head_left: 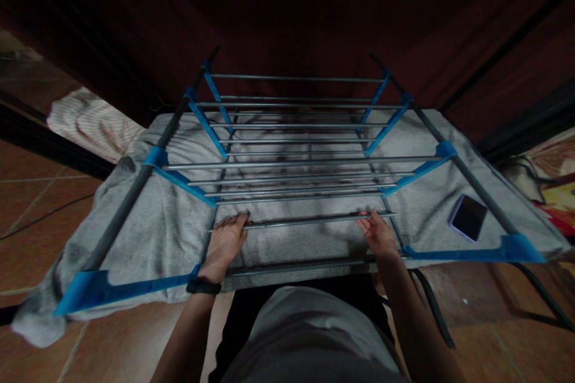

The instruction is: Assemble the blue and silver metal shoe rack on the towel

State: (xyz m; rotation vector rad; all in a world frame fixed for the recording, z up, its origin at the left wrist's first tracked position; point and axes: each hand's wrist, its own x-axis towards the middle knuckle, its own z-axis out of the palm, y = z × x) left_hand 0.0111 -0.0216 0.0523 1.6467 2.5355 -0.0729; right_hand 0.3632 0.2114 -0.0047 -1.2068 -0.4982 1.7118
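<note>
A rack of grey metal tubes and blue plastic brackets [185,187] lies on a grey blanket, its side poles running away from me. Across its near part, a thin metal rod [300,222] spans between my hands at a slight slant. My left hand [227,242], with a dark band at the wrist, closes over the rod's left part from above; its fingers are partly hidden. Near the other end, my right hand [377,234] pinches the same rod between thumb and fingers. Nearer my body, another crossbar [296,267] runs between the two long blue end brackets.
A phone [468,217] lies on the grey blanket [422,203] right of the rack. Dark red fabric [291,12] rises behind. Tiled floor [40,191] shows at left with a thin cable. Striped cloth [92,119] lies at far left, and a black curved metal frame [433,311] stands at lower right.
</note>
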